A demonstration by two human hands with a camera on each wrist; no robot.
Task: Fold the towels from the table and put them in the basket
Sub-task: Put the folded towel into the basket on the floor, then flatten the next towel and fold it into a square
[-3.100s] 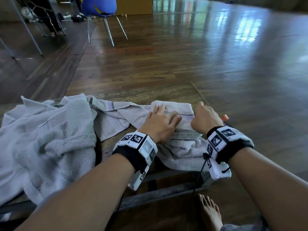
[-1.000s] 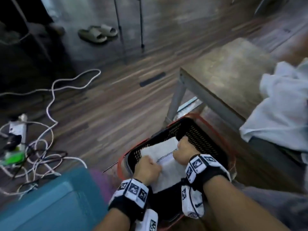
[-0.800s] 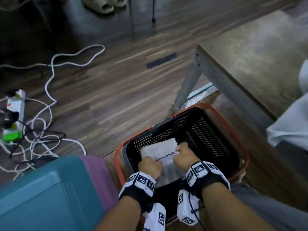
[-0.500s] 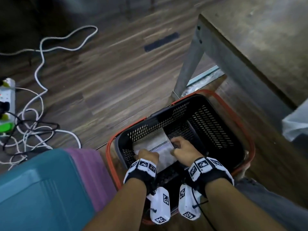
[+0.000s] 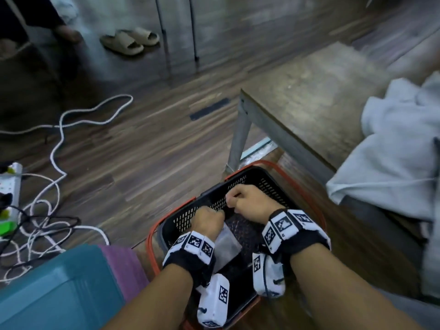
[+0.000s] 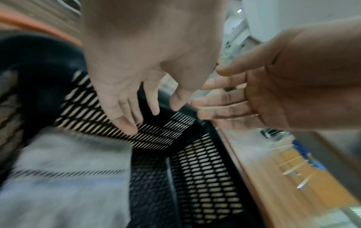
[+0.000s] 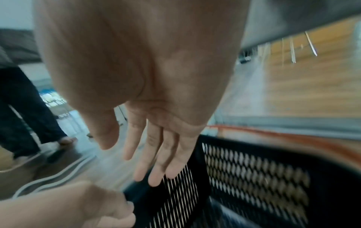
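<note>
The folded white towel [image 5: 226, 244] with its dashed stripe lies on the bottom of the black mesh basket [image 5: 269, 184], at the left side. My left hand [image 5: 209, 220] hovers just above it, and in the left wrist view its fingers [image 6: 126, 108] hang relaxed and hold nothing. Beside it, my right hand [image 5: 247, 198] is raised to about rim height with loose, empty fingers [image 7: 156, 154]. The towel [image 6: 64, 177] and the basket wall [image 6: 205, 169] lie below them. Unfolded pale towels [image 5: 392, 151] are heaped on the low wooden table [image 5: 309, 103] at the right.
The basket's orange rim [image 5: 276, 163] stands against the table leg [image 5: 238, 139]. A teal box [image 5: 47, 294] and something purple [image 5: 123, 265] sit at the near left. White cables [image 5: 59, 129] and a power strip [image 5: 9, 186] cover the floor at left. Slippers [image 5: 128, 41] lie far back.
Both hands carried the folded towel from the table into the basket, let it go there and have lifted clear of it. The head view has tilted up.
</note>
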